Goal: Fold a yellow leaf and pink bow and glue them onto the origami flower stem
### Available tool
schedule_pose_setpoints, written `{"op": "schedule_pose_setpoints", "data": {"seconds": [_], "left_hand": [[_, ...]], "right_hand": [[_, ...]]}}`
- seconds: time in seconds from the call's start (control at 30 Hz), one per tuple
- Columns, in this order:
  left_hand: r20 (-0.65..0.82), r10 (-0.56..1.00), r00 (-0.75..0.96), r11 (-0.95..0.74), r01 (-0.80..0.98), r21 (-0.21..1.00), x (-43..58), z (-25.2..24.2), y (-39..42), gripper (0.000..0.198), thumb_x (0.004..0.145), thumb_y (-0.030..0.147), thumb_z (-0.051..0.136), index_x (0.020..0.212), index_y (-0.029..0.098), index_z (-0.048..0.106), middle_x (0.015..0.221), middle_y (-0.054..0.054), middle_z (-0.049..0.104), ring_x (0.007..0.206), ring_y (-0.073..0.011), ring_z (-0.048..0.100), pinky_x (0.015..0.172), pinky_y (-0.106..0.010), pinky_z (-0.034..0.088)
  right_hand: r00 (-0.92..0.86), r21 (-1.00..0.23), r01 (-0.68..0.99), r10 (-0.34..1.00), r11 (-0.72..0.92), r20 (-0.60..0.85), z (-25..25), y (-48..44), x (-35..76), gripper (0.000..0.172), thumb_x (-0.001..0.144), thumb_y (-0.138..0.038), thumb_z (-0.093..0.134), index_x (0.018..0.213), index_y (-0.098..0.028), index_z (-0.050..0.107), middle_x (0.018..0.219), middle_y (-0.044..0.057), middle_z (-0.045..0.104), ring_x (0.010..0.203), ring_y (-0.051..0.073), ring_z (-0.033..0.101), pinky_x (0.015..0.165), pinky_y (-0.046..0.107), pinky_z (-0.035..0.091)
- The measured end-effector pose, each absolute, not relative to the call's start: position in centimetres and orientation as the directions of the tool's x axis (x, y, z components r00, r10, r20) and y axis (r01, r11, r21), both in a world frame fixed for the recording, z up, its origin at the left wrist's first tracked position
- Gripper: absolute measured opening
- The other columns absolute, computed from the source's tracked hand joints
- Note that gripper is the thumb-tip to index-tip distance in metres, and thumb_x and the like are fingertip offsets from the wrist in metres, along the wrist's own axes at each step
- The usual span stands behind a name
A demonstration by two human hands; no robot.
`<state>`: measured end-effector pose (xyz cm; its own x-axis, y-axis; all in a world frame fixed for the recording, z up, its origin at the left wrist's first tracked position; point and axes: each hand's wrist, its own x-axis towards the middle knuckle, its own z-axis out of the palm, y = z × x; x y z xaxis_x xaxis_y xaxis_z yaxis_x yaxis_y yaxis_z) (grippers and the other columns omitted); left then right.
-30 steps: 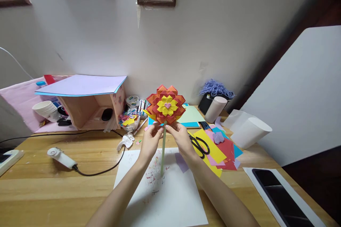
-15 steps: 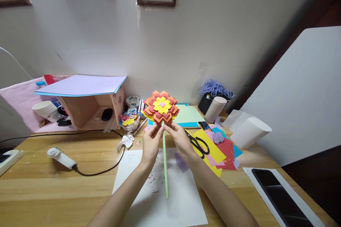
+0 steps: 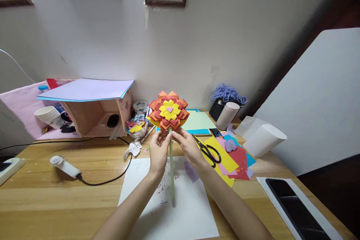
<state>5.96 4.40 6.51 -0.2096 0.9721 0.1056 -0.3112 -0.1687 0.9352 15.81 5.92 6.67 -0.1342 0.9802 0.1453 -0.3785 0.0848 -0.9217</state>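
Observation:
A paper flower (image 3: 169, 110) stands upright in the middle of the view, with orange and red outer petals, a yellow inner ring and a pink heart at its centre. Its thin green stem (image 3: 171, 168) runs down over a white sheet (image 3: 146, 195) marked with coloured specks. Fingers of my left hand (image 3: 159, 150) pinch the stem just under the bloom. From the other side, my right hand (image 3: 189, 145) grips the same spot with thumb and fingertips. Some fingers are hidden behind the bloom.
Black scissors (image 3: 209, 153) lie on coloured paper sheets (image 3: 239, 161) to the right. A phone (image 3: 298, 210) rests at the front right. At left are a glue gun (image 3: 65, 167) with its cord and a pink box (image 3: 92, 116). White paper rolls (image 3: 266, 140) stand at right.
The bloom has tilted to face me more and shifted slightly left and up. The stem's lower end has swung away from me. Both hands keep their hold.

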Motion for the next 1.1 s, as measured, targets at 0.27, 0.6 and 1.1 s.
{"op": "schedule_pose_setpoints", "data": {"seconds": [0.27,0.6,1.1], "left_hand": [[0.111,0.975,-0.193,-0.163,-0.279,0.946,6.0,6.9,3.9,0.032,0.07,0.031,0.065,0.097,0.015,0.059,0.101,-0.009,0.064,0.096,-0.0194,0.059,0.085,-0.03,0.044],[0.117,0.956,-0.271,-0.195,-0.285,0.938,5.3,7.2,4.4,0.034,0.069,0.032,0.066,0.097,0.014,0.059,0.1,-0.008,0.064,0.095,-0.0194,0.059,0.082,-0.029,0.045],[0.033,0.98,-0.195,-0.094,-0.315,0.945,3.2,7.4,5.8,0.033,0.068,0.039,0.066,0.087,0.014,0.062,0.087,-0.006,0.066,0.08,-0.0158,0.061,0.072,-0.025,0.047]], "right_hand": [[-0.092,-0.928,-0.352,0.982,0.123,0.165,6.9,5.7,15.8,0.03,0.075,-0.033,0.061,0.101,-0.019,0.062,0.104,0.006,0.064,0.098,0.02,0.057,0.086,0.033,0.044],[-0.271,-0.993,-0.118,0.962,-0.013,0.02,6.7,5.7,16.0,0.03,0.069,-0.041,0.064,0.087,-0.017,0.062,0.085,0.004,0.065,0.068,0.013,0.059,0.044,0.017,0.04],[-0.41,-0.997,-0.056,0.912,-0.051,-0.024,6.4,5.1,15.5,0.027,0.065,-0.042,0.067,0.074,-0.016,0.063,0.069,0.003,0.069,0.065,0.017,0.063,0.055,0.025,0.045]]}}
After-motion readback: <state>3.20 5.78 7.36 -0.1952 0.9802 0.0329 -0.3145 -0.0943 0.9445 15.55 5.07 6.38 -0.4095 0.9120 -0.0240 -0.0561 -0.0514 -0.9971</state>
